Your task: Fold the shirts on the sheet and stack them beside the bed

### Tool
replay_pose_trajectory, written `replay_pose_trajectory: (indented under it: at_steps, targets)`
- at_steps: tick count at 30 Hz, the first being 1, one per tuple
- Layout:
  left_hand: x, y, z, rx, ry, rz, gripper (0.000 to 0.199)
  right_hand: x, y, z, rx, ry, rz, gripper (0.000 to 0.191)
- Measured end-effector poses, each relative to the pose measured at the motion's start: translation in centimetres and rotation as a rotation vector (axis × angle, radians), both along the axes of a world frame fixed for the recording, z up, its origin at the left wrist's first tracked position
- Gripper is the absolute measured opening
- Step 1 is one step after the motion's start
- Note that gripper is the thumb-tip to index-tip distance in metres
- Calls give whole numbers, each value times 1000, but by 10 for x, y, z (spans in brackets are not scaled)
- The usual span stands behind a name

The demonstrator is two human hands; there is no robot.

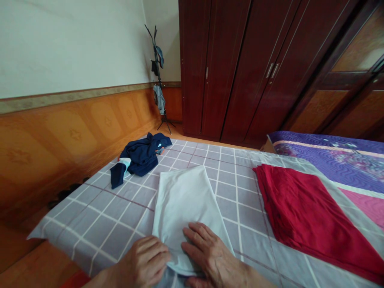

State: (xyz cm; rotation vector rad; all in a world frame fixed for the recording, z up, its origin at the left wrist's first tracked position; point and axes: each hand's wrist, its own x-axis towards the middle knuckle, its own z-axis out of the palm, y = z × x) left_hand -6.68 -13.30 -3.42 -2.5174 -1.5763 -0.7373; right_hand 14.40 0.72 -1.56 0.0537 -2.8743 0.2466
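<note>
A pale, light-grey folded garment [186, 200] lies flat in front of me on a checked bedsheet [103, 214]; its kind does not show. My left hand [150, 256] is at its near left corner, fingers curled and closed on the edge of the cloth. On the near right part of the garment rests my right hand [207, 252], with its fingers stretched out over the fabric and its thumb low near the near edge. The undersides of both hands are hidden.
A crumpled navy garment [139, 154] lies at the bed's far left corner. To the right is a folded red cloth [309, 212], with a purple quilt [327, 160] beyond it. A coat stand [158, 76] and dark red wardrobe [234, 68] stand behind.
</note>
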Motion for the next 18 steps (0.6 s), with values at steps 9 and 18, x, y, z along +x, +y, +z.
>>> replay_pose_trajectory:
  at_steps: [9, 18]
  targets:
    - [2, 17, 7, -405, -221, 251, 19, -10, -11, -43, 81, 149, -160, 4]
    - [-40, 99, 57, -645, -356, 151, 16, 7, -5, -32, 266, 265, -297, 17]
